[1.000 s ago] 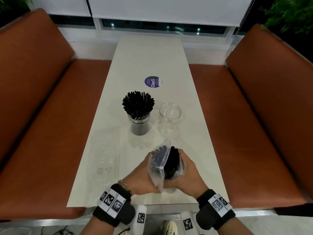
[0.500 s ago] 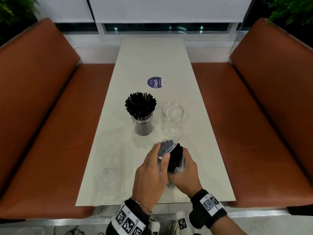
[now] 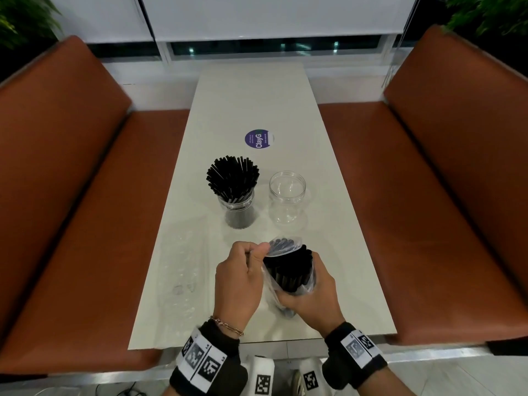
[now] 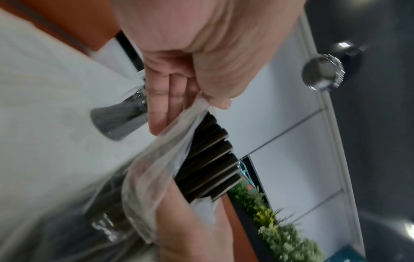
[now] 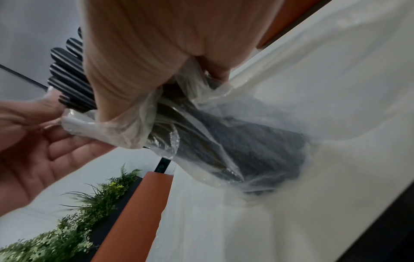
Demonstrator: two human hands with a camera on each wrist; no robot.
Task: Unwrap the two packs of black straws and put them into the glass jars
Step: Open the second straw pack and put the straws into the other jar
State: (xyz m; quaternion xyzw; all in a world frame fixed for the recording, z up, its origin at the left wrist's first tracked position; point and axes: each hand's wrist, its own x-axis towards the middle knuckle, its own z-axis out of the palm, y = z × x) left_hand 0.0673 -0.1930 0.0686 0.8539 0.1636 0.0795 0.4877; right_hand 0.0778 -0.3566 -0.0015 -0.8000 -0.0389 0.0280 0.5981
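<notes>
Pinching crinkly clear wrapper [image 3: 281, 247] — left hand [image 3: 238, 284]; right hand [image 3: 311, 295] gripping black straw bundle [image 3: 290, 270].

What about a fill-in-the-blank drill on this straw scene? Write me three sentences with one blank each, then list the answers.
1. The jar on the left is filled with black ____.
2. The jar on the right is ____.
3. The left hand pinches the clear plastic wrapper while the ____ hand grips the bundle of straws.

Missing words: straws; empty; right
</notes>
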